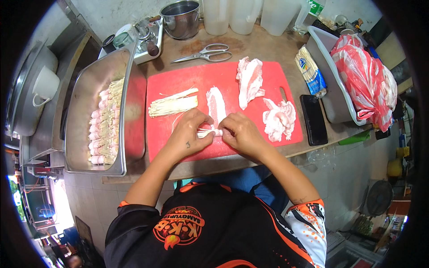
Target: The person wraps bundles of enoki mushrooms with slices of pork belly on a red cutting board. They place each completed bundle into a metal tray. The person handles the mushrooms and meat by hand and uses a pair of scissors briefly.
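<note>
On a red plastic cutting board (pixel 187 77) lies a strip of raw fatty meat (pixel 216 104), its near end curled round a small bunch of enoki mushrooms (pixel 203 133). My left hand (pixel 192 134) pinches the mushrooms, and my right hand (pixel 239 134) grips the rolled meat end at the strip's right side. Left of the strip rests a larger bunch of enoki (pixel 172 105). Two piles of raw meat slices, one upper (pixel 249 80) and one lower (pixel 280 119), lie on the board's right part. Meat-wrapped enoki rolls (pixel 100 134) are lined up in a deep steel pan (pixel 129 83) at the left.
Scissors (pixel 204 53) lie beyond the board. Behind stand a steel pot (pixel 181 20), plastic pitchers (pixel 246 15) and a white tray (pixel 145 58) of utensils. At right are packaged enoki (pixel 310 70), a black phone (pixel 313 120) and a grey tub (pixel 330 83) holding a red-and-white plastic bag (pixel 360 73).
</note>
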Tool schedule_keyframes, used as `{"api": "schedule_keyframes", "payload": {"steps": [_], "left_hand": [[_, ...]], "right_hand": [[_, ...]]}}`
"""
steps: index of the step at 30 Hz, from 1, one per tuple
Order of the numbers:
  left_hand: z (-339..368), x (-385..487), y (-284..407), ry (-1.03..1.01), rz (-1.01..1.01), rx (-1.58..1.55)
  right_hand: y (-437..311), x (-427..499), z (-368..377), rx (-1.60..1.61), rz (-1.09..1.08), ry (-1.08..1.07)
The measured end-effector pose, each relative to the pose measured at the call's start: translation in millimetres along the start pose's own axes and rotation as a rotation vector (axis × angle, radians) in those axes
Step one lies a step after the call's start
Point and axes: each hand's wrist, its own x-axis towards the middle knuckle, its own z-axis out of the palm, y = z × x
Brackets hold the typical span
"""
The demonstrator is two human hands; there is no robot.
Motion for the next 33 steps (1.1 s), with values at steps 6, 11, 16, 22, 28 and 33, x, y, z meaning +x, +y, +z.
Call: {"api": "schedule_keyframes", "payload": {"steps": [6, 11, 16, 22, 28, 33], "left_hand": [[13, 1, 0, -0.015, 0.179, 0.109], [13, 7, -5, -0.023, 0.121, 0.122], [8, 16, -10, -0.015, 0.104, 0.103], [4, 18, -10, 0.076, 0.163, 0.149], [4, 25, -16, 0.003, 0.173, 0.245], [0, 37, -26, -0.002, 0.182, 0.306]], "right_hand": [[7, 3, 7, -0.013, -0.083, 0.158], [7, -1, 2, -0.104, -0.182, 0.12], [11, 5, 0, -0.181, -0.211, 0.055], [21, 16, 7, -0.23, -0.196, 0.149], [26, 22, 9, -0.235, -0.199, 0.213], [27, 25, 8, -0.261, -0.278, 0.147]]}}
